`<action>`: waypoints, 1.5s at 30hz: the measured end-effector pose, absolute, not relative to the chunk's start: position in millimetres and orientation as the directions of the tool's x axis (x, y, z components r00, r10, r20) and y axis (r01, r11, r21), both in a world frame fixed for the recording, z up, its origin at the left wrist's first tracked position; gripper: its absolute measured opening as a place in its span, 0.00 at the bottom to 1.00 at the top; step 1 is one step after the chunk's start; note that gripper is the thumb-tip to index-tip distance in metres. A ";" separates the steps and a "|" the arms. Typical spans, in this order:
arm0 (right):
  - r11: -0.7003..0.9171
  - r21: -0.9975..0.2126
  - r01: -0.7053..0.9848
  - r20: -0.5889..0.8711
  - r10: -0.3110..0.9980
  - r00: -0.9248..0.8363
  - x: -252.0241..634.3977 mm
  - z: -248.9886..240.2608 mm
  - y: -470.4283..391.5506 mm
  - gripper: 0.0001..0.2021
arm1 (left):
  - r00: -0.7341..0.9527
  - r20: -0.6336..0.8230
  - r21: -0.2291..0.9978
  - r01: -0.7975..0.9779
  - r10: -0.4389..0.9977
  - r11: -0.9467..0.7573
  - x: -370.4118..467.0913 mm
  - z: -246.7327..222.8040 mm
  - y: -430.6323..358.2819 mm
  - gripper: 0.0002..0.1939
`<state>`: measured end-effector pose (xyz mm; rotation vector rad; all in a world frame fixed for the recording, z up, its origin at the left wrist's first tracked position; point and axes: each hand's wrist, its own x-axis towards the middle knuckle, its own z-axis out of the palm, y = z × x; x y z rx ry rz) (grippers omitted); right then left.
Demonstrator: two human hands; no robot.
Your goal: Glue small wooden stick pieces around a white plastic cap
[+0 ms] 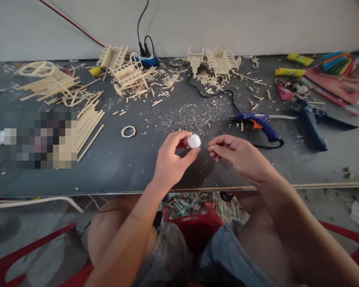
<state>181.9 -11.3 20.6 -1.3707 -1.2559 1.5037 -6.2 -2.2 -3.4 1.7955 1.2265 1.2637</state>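
Between the thumb and fingers of my left hand (175,155) is a small, rounded white piece (194,141); its exact kind does not show. My right hand (233,153) is just to the right, its thumb and forefinger pinched together on something too tiny to name. A gap separates the two hands above the grey table (137,167). Left of them lies a small ring of wooden pieces (128,131). A blue glue gun (259,119) with an orange trigger rests beyond my right hand.
Wooden stick models (130,77) and another model (219,63) stand along the wall among scattered offcuts. Loose sticks (89,123) lie left. Dark blue cutters (312,121), yellow tubes (290,72) and coloured sticks (338,63) occupy the right. A black cord (209,95) crosses the middle.
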 end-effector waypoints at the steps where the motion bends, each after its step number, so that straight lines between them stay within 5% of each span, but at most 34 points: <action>1: -0.269 -0.960 0.080 -0.279 0.947 -0.157 183.0 21.5 -11.8 0.07 | 0.125 0.364 0.860 0.335 0.923 -0.385 -4.7 -3.2 -2.3 0.15; 9: -0.304 -0.952 -0.041 -0.295 0.945 -0.143 186.2 23.7 -13.5 0.07 | 0.184 0.385 0.835 0.349 0.904 -0.426 4.5 -4.3 -3.6 0.15; 31: -0.069 -0.982 0.174 -0.092 0.987 -0.130 185.1 19.0 -15.2 0.05 | 0.270 0.401 0.837 0.282 0.876 -0.470 3.4 -5.0 -6.0 0.16; 45: -0.039 -0.990 0.134 -0.053 0.993 -0.106 183.2 14.5 -14.6 0.03 | 0.266 0.390 0.835 0.302 0.882 -0.460 3.0 -4.2 -6.9 0.16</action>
